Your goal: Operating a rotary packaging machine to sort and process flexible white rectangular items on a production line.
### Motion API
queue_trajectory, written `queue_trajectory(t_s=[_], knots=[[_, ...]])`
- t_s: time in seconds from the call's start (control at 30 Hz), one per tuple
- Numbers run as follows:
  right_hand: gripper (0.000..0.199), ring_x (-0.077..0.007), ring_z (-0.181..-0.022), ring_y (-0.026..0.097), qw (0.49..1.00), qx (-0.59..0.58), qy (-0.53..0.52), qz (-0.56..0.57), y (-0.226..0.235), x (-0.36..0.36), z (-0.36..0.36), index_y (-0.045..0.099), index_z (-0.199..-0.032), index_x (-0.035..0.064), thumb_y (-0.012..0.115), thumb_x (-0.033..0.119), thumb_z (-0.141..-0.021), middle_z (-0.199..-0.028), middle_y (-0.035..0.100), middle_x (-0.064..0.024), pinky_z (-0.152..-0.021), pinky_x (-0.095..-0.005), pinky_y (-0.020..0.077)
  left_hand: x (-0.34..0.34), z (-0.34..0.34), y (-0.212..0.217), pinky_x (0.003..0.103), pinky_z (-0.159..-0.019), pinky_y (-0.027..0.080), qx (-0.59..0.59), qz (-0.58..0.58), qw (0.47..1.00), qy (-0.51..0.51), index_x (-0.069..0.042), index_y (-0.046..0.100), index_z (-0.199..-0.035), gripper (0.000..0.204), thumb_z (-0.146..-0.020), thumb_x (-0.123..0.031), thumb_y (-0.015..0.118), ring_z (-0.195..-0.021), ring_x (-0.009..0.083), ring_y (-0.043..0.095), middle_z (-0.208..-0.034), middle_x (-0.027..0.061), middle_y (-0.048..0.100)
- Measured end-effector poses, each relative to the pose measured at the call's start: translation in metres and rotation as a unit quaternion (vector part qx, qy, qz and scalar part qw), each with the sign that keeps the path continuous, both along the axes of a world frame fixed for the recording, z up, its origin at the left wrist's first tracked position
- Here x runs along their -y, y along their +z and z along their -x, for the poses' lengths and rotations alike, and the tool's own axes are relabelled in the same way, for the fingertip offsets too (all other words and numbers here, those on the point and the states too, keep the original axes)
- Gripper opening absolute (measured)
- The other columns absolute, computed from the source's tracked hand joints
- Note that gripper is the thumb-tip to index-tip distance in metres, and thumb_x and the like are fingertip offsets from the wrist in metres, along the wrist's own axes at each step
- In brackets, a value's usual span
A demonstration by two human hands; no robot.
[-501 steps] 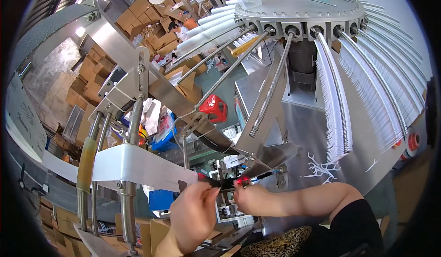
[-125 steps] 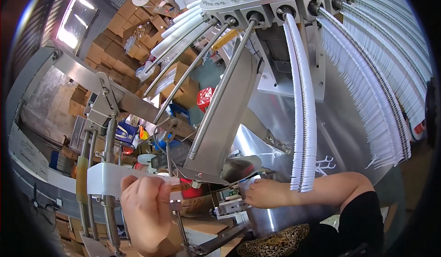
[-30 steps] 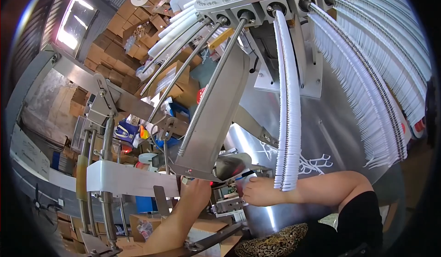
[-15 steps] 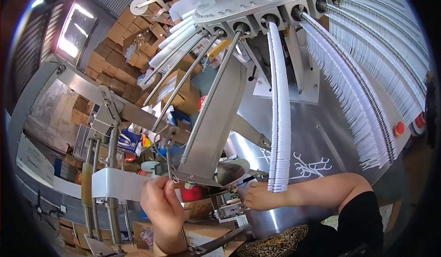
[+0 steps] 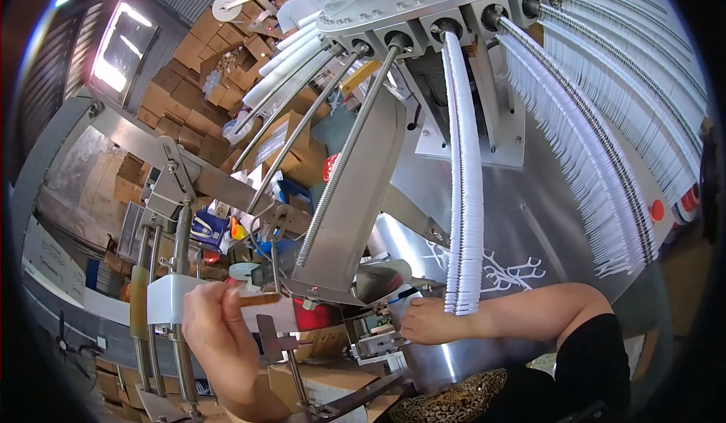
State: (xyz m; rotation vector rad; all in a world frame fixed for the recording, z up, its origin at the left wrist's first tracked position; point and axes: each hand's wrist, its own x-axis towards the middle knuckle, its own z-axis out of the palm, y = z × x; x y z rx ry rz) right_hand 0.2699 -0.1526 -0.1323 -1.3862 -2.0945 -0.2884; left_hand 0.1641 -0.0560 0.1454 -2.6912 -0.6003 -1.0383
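My left hand [image 5: 215, 325] is raised at the lower left, its fingers pinched on a small brown stick [image 5: 259, 299] that points right toward a metal chute [image 5: 355, 219]. It is close to the white film band [image 5: 162, 302] on the roller frame. My right hand [image 5: 427, 322] reaches left along the steel machine front. Its fingertips rest at a small metal mechanism [image 5: 374, 340] under the chute and are partly hidden there. Just above that hand hangs the lower end of a long white stack of plastic cutlery [image 5: 465, 219] in its rail.
More rails of white cutlery [image 5: 605, 120] fan out at the right, next to a red button [image 5: 658, 210]. Stacked cardboard boxes [image 5: 189, 98] fill the back left, where a person in a white top [image 5: 295, 7] stands. A cardboard box [image 5: 333, 378] sits below the mechanism.
My left hand has pulled back from the mechanism, up and to the left, and now shows the brown stick. My right hand has stayed at the mechanism.
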Motion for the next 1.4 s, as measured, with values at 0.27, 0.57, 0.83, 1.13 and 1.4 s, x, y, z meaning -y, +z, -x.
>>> queue_trajectory(t_s=[0.27, 0.57, 0.83, 1.13, 1.4], knots=[[0.006, -0.0137, -0.065, 0.05, 1.0, 0.006, -0.007, -0.021, -0.003, 0.002, -0.009, 0.053, -0.062, 0.0128, 0.054, 0.018, -0.064, -0.064, 0.05, 0.0017, -0.063, -0.0267, 0.0392, -0.018, -0.016, -0.044, 0.039, -0.07, 0.038, -0.311, -0.014, 0.95, -0.021, -0.003, 0.054, -0.083, 0.012, -0.07, -0.005, 0.055, -0.078, 0.031, 0.051, -0.078, 0.0133, 0.056], [0.005, -0.0141, -0.065, 0.05, 1.0, 0.015, 0.01, -0.025, -0.002, 0.0, -0.006, 0.052, -0.064, 0.0122, 0.053, 0.017, -0.064, -0.065, 0.05, 0.0009, -0.064, -0.0275, 0.0388, -0.052, 0.005, -0.159, 0.037, -0.063, 0.045, -0.526, -0.048, 0.849, 0.022, -0.008, 0.061, -0.077, 0.013, -0.068, -0.011, 0.051, -0.071, 0.0248, 0.06, -0.073, 0.0119, 0.061], [0.01, -0.02, -0.075, 0.054, 0.999, -0.019, 0.041, 0.029, 0.003, 0.0, -0.004, 0.057, -0.063, 0.009, 0.051, 0.016, -0.066, -0.067, 0.055, -0.004, -0.072, -0.0318, 0.0425, -0.045, 0.01, -0.137, 0.035, -0.053, 0.046, -0.492, -0.043, 0.869, -0.036, -0.007, 0.06, -0.078, 0.013, -0.068, -0.016, 0.056, -0.06, 0.0241, 0.06, -0.06, 0.0095, 0.059], [0.014, -0.0288, -0.081, 0.055, 0.981, -0.156, 0.072, 0.088, 0.016, 0.003, -0.01, 0.059, -0.071, 0.0001, 0.05, 0.011, -0.069, -0.077, 0.058, -0.014, -0.078, -0.0355, 0.0433, -0.027, -0.003, -0.085, 0.04, -0.064, 0.044, -0.382, -0.017, 0.923, -0.042, -0.006, 0.058, -0.075, 0.01, -0.07, -0.013, 0.056, -0.058, 0.0264, 0.058, -0.069, 0.0114, 0.06], [0.005, -0.0155, -0.067, 0.05, 0.995, -0.1, 0.014, -0.006, 0.003, 0.0, -0.003, 0.053, -0.062, 0.0114, 0.052, 0.015, -0.065, -0.067, 0.05, 0.0, -0.067, -0.0278, 0.0387, -0.055, 0.006, -0.147, 0.039, -0.057, 0.043, -0.429, 0.011, 0.902, -0.039, -0.007, 0.057, -0.078, 0.01, -0.07, -0.012, 0.055, -0.063, 0.0295, 0.058, -0.069, 0.0112, 0.057]])
